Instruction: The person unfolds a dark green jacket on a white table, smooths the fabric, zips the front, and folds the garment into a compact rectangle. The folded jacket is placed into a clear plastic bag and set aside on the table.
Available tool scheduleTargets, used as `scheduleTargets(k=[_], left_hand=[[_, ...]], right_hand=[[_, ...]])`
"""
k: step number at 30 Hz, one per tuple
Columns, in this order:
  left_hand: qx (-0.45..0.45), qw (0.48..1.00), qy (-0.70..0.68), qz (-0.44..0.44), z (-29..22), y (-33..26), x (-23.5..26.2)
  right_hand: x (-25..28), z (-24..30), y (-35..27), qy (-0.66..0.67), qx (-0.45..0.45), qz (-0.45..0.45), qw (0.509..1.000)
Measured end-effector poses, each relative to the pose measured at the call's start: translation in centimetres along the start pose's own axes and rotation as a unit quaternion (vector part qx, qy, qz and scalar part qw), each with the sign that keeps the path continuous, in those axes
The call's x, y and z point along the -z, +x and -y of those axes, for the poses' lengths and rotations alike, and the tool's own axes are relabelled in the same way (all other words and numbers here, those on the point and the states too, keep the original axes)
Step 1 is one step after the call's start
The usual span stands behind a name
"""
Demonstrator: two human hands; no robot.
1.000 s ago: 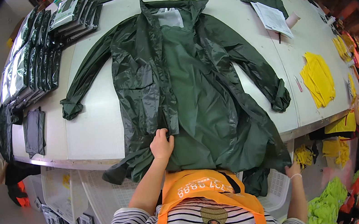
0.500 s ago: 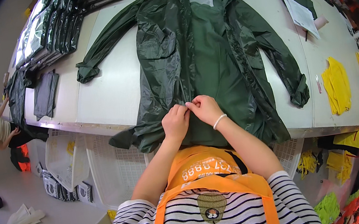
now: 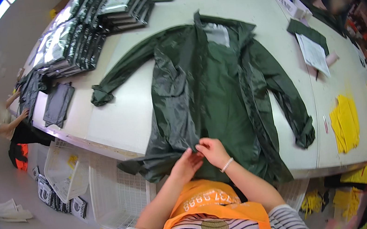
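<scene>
**Head view: both hands at the front edge of a dark green raincoat**

The dark green raincoat (image 3: pixel 217 91) lies spread open on the white bench (image 3: pixel 122 113), collar away from the person, hem hanging over the near edge. The left hand (image 3: pixel 187 164) and the right hand (image 3: pixel 212 150) meet at the lower front opening, each with fingers closed in a pinch on the fabric edge.

Risks, as a judgement:
- The fabric looks thin and slick; a shallow pinch may slip and let the edge drop.
- The overhanging hem adds weight on the near side; a pull toward the body could drag the whole garment off the bench.
- The left panel is heavily wrinkled, so the two front edges may line up unevenly.

Surroundings:
- Stacks of bagged dark garments (image 3: pixel 74 36) sit at the far left, near the left sleeve's cuff.
- A paper sheet (image 3: pixel 313 53) and yellow items (image 3: pixel 345 122) lie to the right, apart from the right sleeve.
- White baskets (image 3: pixel 110 190) stand below the bench edge.
- Another person (image 3: pixel 2 123) works at the far left end.
</scene>
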State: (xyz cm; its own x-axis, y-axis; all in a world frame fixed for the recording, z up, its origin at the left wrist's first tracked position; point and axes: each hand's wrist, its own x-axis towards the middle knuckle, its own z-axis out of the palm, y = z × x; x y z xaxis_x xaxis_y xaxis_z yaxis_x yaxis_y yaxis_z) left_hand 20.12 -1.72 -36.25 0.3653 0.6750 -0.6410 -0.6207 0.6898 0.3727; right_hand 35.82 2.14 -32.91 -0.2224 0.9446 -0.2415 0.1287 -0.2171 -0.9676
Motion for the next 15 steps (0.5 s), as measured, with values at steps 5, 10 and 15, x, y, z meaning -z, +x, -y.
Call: scheduleTargets(k=[5,10,15], left_hand=[[-0.026,0.995,-0.048,-0.088,1.1,1.5,-1.8],[-0.026,0.989,-0.091,-0.118,1.8,2.0,-1.0],[-0.008,0.993,-0.077,-0.093,1.9,2.6,-1.5]], right_hand=[[2.2,-2.5,-0.5,-0.094,0.066,-0.102,0.988],[11.1,-1.4,-4.0,-0.489,0.098,-0.278,0.821],[14.4,-3.8,-6.8,-0.502,-0.108,-0.231,0.827]])
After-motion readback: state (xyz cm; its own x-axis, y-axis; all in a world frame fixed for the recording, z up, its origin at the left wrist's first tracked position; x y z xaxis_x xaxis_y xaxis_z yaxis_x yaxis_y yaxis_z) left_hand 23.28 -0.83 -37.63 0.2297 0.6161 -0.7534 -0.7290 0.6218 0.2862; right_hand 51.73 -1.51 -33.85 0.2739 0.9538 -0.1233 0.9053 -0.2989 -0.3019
